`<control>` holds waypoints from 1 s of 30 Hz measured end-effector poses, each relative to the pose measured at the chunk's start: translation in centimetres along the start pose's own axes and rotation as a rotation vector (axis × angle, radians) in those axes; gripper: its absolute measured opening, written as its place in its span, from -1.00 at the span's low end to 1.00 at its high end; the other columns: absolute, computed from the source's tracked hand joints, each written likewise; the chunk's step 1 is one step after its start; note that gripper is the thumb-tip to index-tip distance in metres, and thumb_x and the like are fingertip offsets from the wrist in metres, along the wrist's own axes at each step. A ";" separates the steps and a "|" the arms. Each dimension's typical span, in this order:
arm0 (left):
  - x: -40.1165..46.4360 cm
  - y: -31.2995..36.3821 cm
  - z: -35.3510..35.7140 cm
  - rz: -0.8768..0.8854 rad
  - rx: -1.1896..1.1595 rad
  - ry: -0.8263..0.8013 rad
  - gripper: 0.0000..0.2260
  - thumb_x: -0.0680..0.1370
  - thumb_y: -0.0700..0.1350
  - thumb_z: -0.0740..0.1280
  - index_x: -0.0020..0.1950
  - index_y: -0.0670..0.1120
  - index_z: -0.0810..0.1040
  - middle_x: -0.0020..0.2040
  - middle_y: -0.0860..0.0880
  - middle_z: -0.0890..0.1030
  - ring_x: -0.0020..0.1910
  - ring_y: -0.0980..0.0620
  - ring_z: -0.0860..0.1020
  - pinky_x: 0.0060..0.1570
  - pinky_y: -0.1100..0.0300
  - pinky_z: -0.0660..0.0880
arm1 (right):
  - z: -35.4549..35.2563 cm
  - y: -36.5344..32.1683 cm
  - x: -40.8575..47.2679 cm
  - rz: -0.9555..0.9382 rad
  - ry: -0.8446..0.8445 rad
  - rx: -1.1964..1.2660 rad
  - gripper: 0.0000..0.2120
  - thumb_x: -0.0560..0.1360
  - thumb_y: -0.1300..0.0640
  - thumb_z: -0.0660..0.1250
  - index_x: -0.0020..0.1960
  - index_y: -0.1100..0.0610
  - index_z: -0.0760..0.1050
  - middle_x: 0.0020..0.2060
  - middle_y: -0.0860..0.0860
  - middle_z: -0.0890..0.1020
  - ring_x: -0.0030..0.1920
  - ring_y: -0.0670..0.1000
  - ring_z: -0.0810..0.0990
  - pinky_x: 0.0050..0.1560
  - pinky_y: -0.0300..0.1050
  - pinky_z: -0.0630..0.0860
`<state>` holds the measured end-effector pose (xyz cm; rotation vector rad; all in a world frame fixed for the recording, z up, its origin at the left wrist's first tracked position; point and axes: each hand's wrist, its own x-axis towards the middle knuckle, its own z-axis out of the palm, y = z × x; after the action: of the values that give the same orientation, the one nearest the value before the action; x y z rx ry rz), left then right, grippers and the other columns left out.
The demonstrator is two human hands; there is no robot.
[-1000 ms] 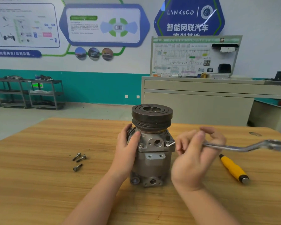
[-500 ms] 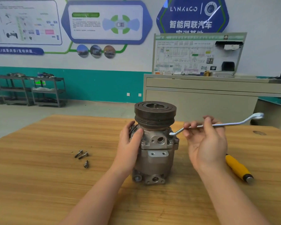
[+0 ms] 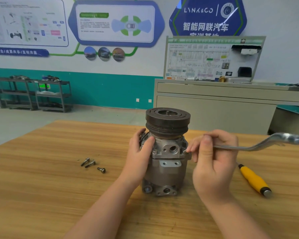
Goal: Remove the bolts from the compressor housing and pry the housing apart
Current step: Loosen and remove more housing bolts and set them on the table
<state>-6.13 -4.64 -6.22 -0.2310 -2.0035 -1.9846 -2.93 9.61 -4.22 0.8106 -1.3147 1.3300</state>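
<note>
Far left on the wooden tabletop (image 3: 41, 187): three loose bolts (image 3: 92, 164), two lying side by side and touching or nearly so, the third just right of them, apart. All well left of the compressor.

Your left hand (image 3: 140, 156) wraps the upper left side of the compressor housing (image 3: 166, 169), fingers curled round behind it, thumb pressed on the front near the top flange. So it grips the housing.

The compressor stands upright near the tabletop's middle, dark grooved pulley (image 3: 167, 120) on top, mounting lugs at the bottom touching the wood. A seam line shows between the upper section and the lower body. One bolt head (image 3: 154, 151) is visible on the front left of the flange.

Your right hand (image 3: 212, 163) is just right of the housing, fingers curled round the shank of a silver offset wrench (image 3: 259, 145). Its near end sits at the flange's right corner, under your fingertips; can't tell if it is seated on a bolt. The far ring end sticks out to the right, raised above the tabletop.

Farthest right: a yellow-handled tool (image 3: 254, 180) lies flat on the tabletop, untouched, its front end hidden behind your right hand.
</note>
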 end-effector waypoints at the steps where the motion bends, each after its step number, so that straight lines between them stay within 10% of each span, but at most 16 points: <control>1: 0.0 0.0 0.0 0.002 0.000 0.004 -0.37 0.43 0.25 0.25 0.48 0.11 0.32 0.38 0.05 0.45 0.37 0.07 0.42 0.41 -0.08 0.36 | 0.1 0.1 -0.3 -0.039 -0.032 -0.045 -0.89 0.66 -0.01 0.10 0.11 -0.22 0.33 -0.32 0.01 0.48 -0.33 0.03 0.52 -0.29 -0.12 0.46; 8: 0.0 0.0 0.0 0.002 0.003 0.008 -0.37 0.42 0.26 0.25 0.47 0.12 0.32 0.38 0.03 0.46 0.36 0.04 0.43 0.39 -0.10 0.38 | 1.6 -0.6 -1.3 -0.072 0.126 -0.134 -0.92 0.65 0.18 0.03 0.10 0.02 0.22 -0.38 -0.01 0.43 -0.37 -0.03 0.49 -0.29 -0.17 0.45; 13: -0.1 0.1 -0.1 0.002 0.004 -0.007 -0.36 0.43 0.25 0.24 0.49 0.11 0.31 0.40 0.05 0.44 0.38 0.07 0.41 0.42 -0.08 0.36 | 0.8 -0.4 0.2 0.400 0.510 0.287 -0.75 0.50 0.34 0.01 0.00 0.02 0.30 -0.50 -0.03 0.37 -0.50 0.00 0.39 -0.50 -0.27 0.27; 21: 0.2 -0.1 -0.1 0.005 -0.007 -0.009 -0.36 0.43 0.24 0.24 0.49 0.11 0.31 0.40 0.05 0.44 0.37 0.07 0.41 0.42 -0.07 0.35 | -2.1 3.1 2.6 1.184 0.549 0.785 -0.77 0.61 0.27 0.02 -0.21 0.15 0.30 -0.50 0.01 0.36 -0.51 -0.03 0.43 -0.58 -0.28 0.27; 30: 0.5 -0.6 -0.3 0.032 0.033 0.011 -0.57 0.64 0.15 0.18 0.49 0.09 0.31 0.40 0.06 0.43 0.38 0.10 0.38 0.44 -0.03 0.31 | -1.4 1.4 2.2 0.734 0.501 0.471 -0.83 0.65 0.28 0.05 -0.07 0.10 0.33 -0.50 0.02 0.45 -0.45 0.03 0.52 -0.51 -0.26 0.33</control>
<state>-6.74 -4.98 -6.64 -0.2431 -2.0113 -1.9275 -4.52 11.65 -2.71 0.2321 -0.9176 2.3052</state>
